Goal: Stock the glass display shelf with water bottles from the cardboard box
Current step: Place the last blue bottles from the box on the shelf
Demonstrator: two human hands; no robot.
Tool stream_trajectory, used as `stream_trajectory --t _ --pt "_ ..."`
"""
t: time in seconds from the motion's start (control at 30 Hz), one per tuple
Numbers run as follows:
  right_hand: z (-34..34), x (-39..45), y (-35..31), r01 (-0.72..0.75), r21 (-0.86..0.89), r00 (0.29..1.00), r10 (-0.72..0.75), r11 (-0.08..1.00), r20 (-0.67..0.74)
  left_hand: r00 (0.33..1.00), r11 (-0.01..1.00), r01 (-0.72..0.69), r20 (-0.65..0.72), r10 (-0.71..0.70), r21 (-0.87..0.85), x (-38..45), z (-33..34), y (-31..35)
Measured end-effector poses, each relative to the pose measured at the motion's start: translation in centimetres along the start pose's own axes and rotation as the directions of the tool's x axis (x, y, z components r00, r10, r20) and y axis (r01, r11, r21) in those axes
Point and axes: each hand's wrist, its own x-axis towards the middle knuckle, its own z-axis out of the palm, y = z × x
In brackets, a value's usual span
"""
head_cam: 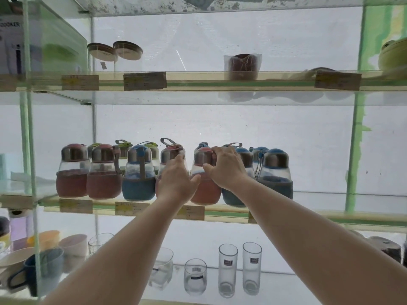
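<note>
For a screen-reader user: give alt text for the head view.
Right hand grips the cap of a red-sleeved bottle on the middle glass shelf; left hand touches the neighbouring bottle. Drinking glasses stand below.

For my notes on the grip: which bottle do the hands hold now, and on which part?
The right hand grips the pink-sleeved bottle by its metal cap. The left hand touches the neighbouring pink bottle; a grip cannot be told.

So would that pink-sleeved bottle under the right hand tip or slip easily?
Probably not. The pink-sleeved bottle is wide at the base, so likely steady. Its fabric-looking sleeve should give grip; the metal cap under the right hand may be slicker. The clear body looks empty, so likely light.
</note>
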Motion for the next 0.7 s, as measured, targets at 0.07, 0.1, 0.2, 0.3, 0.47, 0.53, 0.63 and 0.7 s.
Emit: stream_trajectory --t 0.07,0.1,0.2,0.3,0.47,0.53,0.63,0.7 --pt "-0.2 -1.2 -0.2 0.002 0.04 1.0 -0.003 0.999 0.013 1.0 1.0 0.024 0.003 -0.024 0.001 -1.0 -0.8 0.3" --pt "-0.3 -1.8 -0.4 0.004 0.052 1.0 -0.006 0.999 0.027 1.0 1.0 0.027 0.004 -0.027 0.009 -1.5 -1.3 0.5" --pt "-0.6 -3.3 -0.6 0.014 0.12 0.998 -0.021 0.993 0.059 0.999 0.999 0.04 0.007 -0.04 0.031 -2.9 -2.6 0.9" --pt "-0.7 -4.7 -0.5 0.036 0.172 0.994 -0.054 0.985 0.1 0.994 0.992 0.098 0.041 -0.101 0.076 -4.7 -3.6 0.6" --pt "-0.1 -7.1 0.5 0.014 0.239 0.986 -0.053 0.971 0.155 0.977 0.974 0.188 0.074 -0.198 0.124 -7.7 -4.4 -0.1" --pt "0.0 -7.7 0.4 -0.007 0.249 0.984 -0.038 0.969 0.174 0.974 0.972 0.196 0.087 -0.208 0.129 -8.6 -4.6 0.0" --pt "0.0 -8.3 -0.2 -0.022 0.249 0.981 -0.027 0.968 0.191 0.972 0.971 0.197 0.099 -0.211 0.133 -9.6 -5.1 -0.3" --pt "-0.1 -8.5 -0.7 -0.019 0.236 0.979 -0.029 0.972 0.2 0.97 0.97 0.21 0.098 -0.222 0.123 -9.7 -5.5 -0.6"
